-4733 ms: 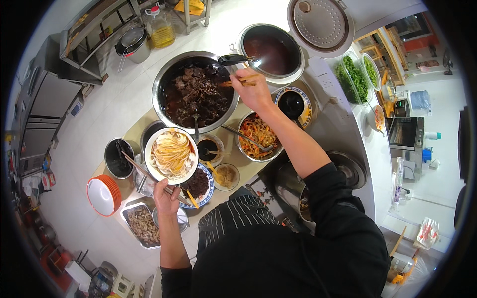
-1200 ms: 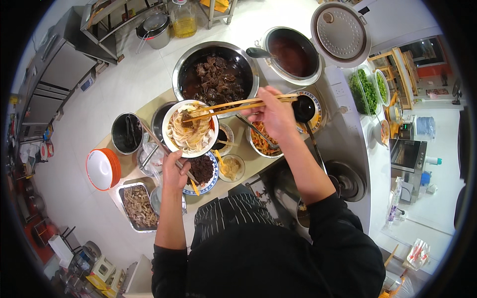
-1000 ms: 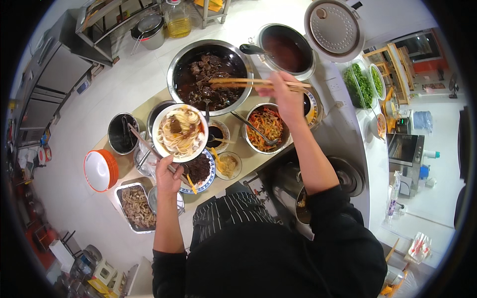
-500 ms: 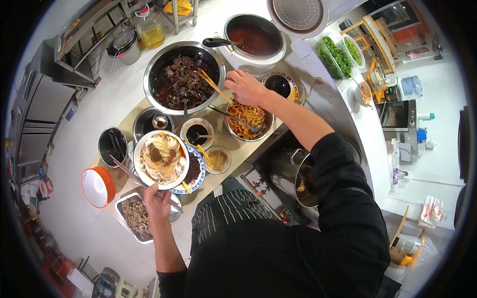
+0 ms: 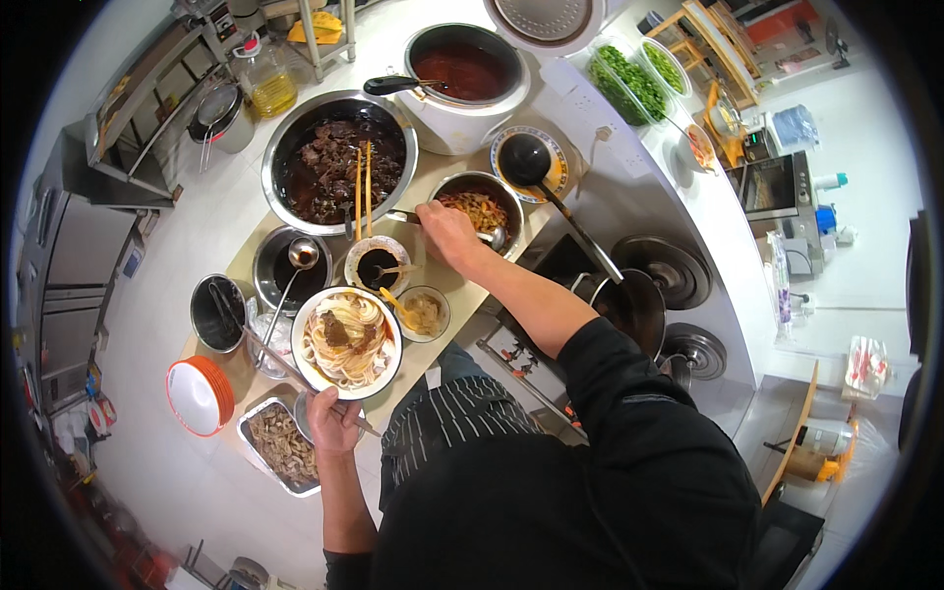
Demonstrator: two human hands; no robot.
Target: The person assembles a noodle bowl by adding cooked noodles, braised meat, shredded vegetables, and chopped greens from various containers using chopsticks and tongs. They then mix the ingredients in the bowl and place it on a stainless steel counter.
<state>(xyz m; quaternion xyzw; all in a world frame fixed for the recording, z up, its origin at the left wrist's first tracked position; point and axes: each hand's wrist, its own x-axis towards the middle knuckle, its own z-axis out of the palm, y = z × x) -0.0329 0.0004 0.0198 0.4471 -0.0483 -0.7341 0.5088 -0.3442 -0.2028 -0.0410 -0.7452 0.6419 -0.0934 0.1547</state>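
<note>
My left hand (image 5: 333,420) grips the rim of a white bowl (image 5: 304,369) and a pair of long brown chopsticks (image 5: 278,362) beneath it. Pale noodles (image 5: 346,342) topped with brown sauce fill that bowl. My right hand (image 5: 450,234) is closed around the handle of a metal spoon (image 5: 497,239), whose head lies in a steel bowl (image 5: 519,202) of shredded orange vegetables (image 5: 476,210). Light wooden chopsticks (image 5: 364,187) lean untouched in a large steel basin (image 5: 278,147) of dark meat chunks (image 5: 334,162).
Between my hands stand a dark sauce bowl (image 5: 379,265) and a small glass bowl (image 5: 430,315) with a yellow spoon. Orange-rimmed bowls (image 5: 200,396) and a meat tray (image 5: 285,445) are at left. A pot of red liquid (image 5: 467,69) and a black ladle (image 5: 565,205) lie beyond.
My right hand has left the wooden chopsticks, moved nearer and taken the metal spoon. The noodle bowl has shifted slightly right and nearer. The whole view has turned a little.
</note>
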